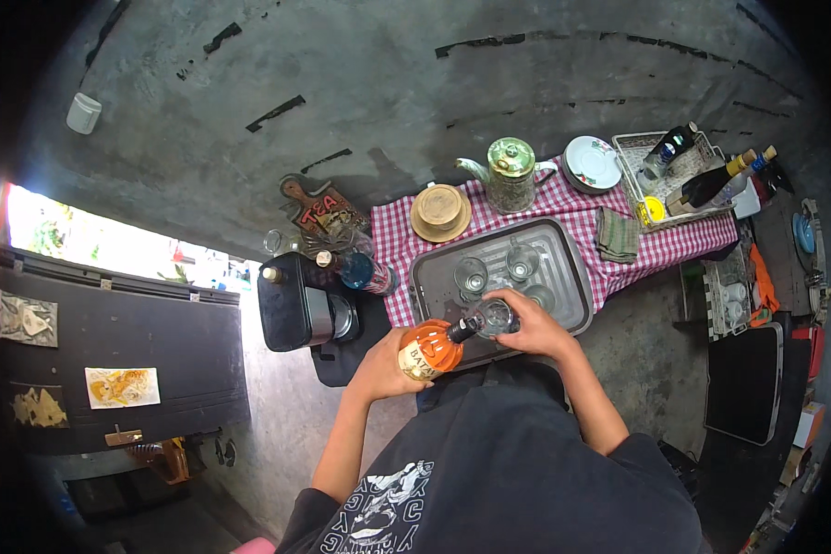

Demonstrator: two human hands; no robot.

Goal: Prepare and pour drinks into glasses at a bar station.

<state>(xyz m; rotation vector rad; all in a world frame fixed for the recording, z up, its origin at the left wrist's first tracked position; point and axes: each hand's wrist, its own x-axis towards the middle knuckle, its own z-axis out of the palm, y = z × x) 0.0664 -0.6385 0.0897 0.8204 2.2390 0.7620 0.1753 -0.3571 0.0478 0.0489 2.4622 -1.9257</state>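
My left hand (379,371) is wrapped round an orange bottle (437,343) with a cream label and a dark neck. The bottle lies tilted, its neck pointing right to the mouth of a clear glass (496,317). Closed round that glass is my right hand (537,329), over the tray's near edge. Whether the bottle touches the glass, or any liquid flows, I cannot tell. Beyond my hands, a grey ribbed tray (571,242) carries clear glass mugs (471,274).
Behind the tray are a brown lidded bowl (441,209), a patterned teapot (511,175) and stacked plates (592,165). A wicker basket (630,148) holds bottles at the right, beside a folded green cloth (618,235). A blue bottle (365,274) and a black coffee maker (291,305) stand left.
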